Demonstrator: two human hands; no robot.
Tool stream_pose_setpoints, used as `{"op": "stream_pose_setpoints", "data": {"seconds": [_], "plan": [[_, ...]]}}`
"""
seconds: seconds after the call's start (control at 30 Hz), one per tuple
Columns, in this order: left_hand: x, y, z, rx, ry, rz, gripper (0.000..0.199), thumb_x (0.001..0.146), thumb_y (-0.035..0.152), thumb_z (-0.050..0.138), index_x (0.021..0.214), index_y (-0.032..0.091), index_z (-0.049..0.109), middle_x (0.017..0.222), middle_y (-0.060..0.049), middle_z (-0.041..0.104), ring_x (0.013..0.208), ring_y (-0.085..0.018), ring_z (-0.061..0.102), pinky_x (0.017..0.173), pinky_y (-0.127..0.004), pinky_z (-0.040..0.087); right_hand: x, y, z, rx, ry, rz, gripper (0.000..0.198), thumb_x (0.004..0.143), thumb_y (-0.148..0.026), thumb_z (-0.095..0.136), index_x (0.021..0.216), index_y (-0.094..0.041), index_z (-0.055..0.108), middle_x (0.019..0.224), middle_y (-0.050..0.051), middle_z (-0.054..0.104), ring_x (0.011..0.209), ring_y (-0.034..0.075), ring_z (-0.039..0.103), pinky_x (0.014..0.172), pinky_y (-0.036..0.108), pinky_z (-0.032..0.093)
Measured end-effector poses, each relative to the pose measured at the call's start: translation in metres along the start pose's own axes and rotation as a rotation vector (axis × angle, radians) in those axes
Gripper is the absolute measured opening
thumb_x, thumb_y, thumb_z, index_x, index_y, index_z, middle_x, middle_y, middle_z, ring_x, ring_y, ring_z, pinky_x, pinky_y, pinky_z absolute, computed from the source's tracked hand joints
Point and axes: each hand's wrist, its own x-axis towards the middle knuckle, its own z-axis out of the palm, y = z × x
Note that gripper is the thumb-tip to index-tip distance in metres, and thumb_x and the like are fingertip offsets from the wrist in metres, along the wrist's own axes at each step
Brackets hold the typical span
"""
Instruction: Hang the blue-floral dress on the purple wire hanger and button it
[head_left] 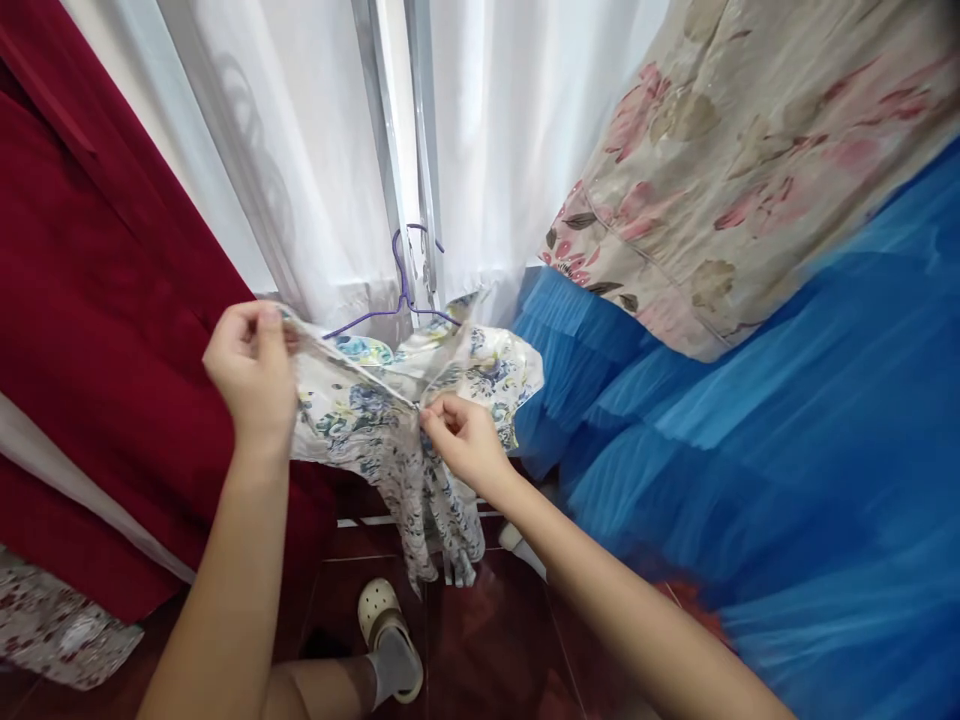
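Note:
A white dress with blue, green and yellow flowers (360, 440) hangs in front of me on a purple hanger (406, 295). My left hand (255, 365) pinches the end of a thin pale strip of cloth at the dress's left shoulder. The strip runs taut and slanting down to the middle of the chest. There my right hand (461, 435) pinches the fabric where the strip meets the dress. Small ruffled folds fall below my right hand. What lies right between the fingertips is mostly hidden.
Dark red cloth (112, 260) hangs on the left. On the right hang a beige floral garment (675, 180) and a blue tulle skirt (825, 430). Behind are white curtains (300, 130) and a metal frame (420, 120). A cream clog (380, 605) stands on the dark red tiles.

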Motion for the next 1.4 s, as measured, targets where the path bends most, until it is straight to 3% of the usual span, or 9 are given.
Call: {"op": "stream_pose_setpoints", "data": {"seconds": [0.13, 0.3, 0.47, 0.6, 0.87, 0.97, 1.07, 1.23, 1.4], "plan": [[0.006, -0.066, -0.036, -0.159, 0.188, -0.391, 0.011, 0.098, 0.017, 0.052, 0.097, 0.010, 0.060, 0.080, 0.001, 0.059, 0.070, -0.007, 0.056, 0.073, -0.022, 0.048, -0.021, 0.010, -0.015, -0.122, -0.071, 0.034, 0.028, 0.089, -0.031, 0.057, 0.065, -0.019, 0.048, 0.057, -0.005, 0.045, 0.055, 0.010, 0.040, 0.053, 0.024, 0.030], [-0.059, -0.109, -0.034, -0.258, 0.131, -0.734, 0.011, 0.093, 0.016, 0.053, 0.082, 0.013, 0.052, 0.069, 0.003, 0.054, 0.060, -0.007, 0.052, 0.067, -0.022, 0.047, -0.041, 0.033, -0.032, -0.203, -0.095, 0.112, 0.022, 0.086, -0.024, 0.054, 0.065, -0.019, 0.048, 0.056, -0.005, 0.045, 0.054, 0.010, 0.041, 0.053, 0.023, 0.031], [-0.114, -0.070, -0.019, -0.415, -0.184, -0.941, 0.026, 0.079, 0.034, 0.075, 0.088, 0.011, 0.065, 0.082, -0.007, 0.067, 0.076, -0.017, 0.065, 0.077, -0.031, 0.054, -0.074, 0.070, -0.073, -0.482, -0.106, 0.243, 0.021, 0.085, -0.022, 0.051, 0.064, -0.019, 0.048, 0.057, -0.003, 0.052, 0.054, 0.012, 0.047, 0.054, 0.025, 0.031], [-0.119, 0.000, -0.016, -0.426, -0.585, -0.738, 0.027, 0.086, 0.041, 0.072, 0.091, 0.015, 0.069, 0.087, -0.004, 0.067, 0.083, -0.015, 0.063, 0.079, -0.024, 0.051, -0.104, 0.071, -0.102, -0.732, -0.471, 0.259, 0.012, 0.082, -0.020, 0.059, 0.070, -0.018, 0.061, 0.066, 0.000, 0.065, 0.060, 0.014, 0.056, 0.059, 0.026, 0.035], [-0.147, 0.092, 0.008, -0.128, -0.972, -0.271, 0.019, 0.099, 0.030, 0.055, 0.090, 0.019, 0.067, 0.081, -0.001, 0.063, 0.077, -0.014, 0.056, 0.074, -0.025, 0.043, -0.105, -0.003, -0.056, 0.059, -0.697, 0.194, 0.072, 0.071, -0.035, 0.085, 0.135, -0.018, 0.057, 0.125, 0.010, 0.065, 0.116, 0.027, 0.060, 0.107, 0.040, 0.044], [-0.152, 0.087, 0.009, -0.098, -1.024, -0.332, 0.025, 0.101, 0.036, 0.050, 0.091, 0.020, 0.065, 0.082, -0.003, 0.060, 0.080, -0.016, 0.055, 0.074, -0.026, 0.042, -0.103, -0.017, -0.035, 0.344, -0.707, 0.310, 0.059, 0.077, -0.035, 0.082, 0.129, -0.017, 0.061, 0.114, 0.007, 0.066, 0.111, 0.024, 0.060, 0.106, 0.039, 0.045], [-0.161, 0.065, -0.005, -0.293, -1.109, -0.651, 0.031, 0.102, 0.049, 0.044, 0.108, 0.024, 0.062, 0.092, -0.003, 0.063, 0.083, -0.017, 0.057, 0.076, -0.027, 0.045, -0.103, -0.022, -0.033, 0.436, -0.635, 0.476, 0.039, 0.080, -0.042, 0.078, 0.109, -0.017, 0.068, 0.098, 0.003, 0.065, 0.094, 0.019, 0.061, 0.094, 0.034, 0.049], [-0.214, 0.024, -0.055, -0.377, -1.318, -1.140, 0.069, 0.090, 0.068, 0.054, 0.144, 0.026, 0.052, 0.147, -0.011, 0.053, 0.136, -0.029, 0.048, 0.116, -0.039, 0.035, -0.096, -0.027, -0.059, 0.341, -0.529, 0.464, 0.032, 0.087, -0.048, 0.070, 0.091, -0.017, 0.066, 0.084, 0.001, 0.061, 0.078, 0.015, 0.056, 0.078, 0.030, 0.048], [-0.269, 0.010, -0.068, -0.240, -1.343, -1.138, 0.073, 0.075, 0.061, 0.075, 0.135, 0.022, 0.063, 0.135, -0.013, 0.063, 0.131, -0.037, 0.052, 0.114, -0.046, 0.037, -0.086, -0.034, -0.088, 0.058, -0.481, 0.427, 0.039, 0.084, -0.049, 0.072, 0.072, -0.015, 0.060, 0.064, -0.003, 0.046, 0.060, 0.010, 0.038, 0.055, 0.023, 0.034]]}}
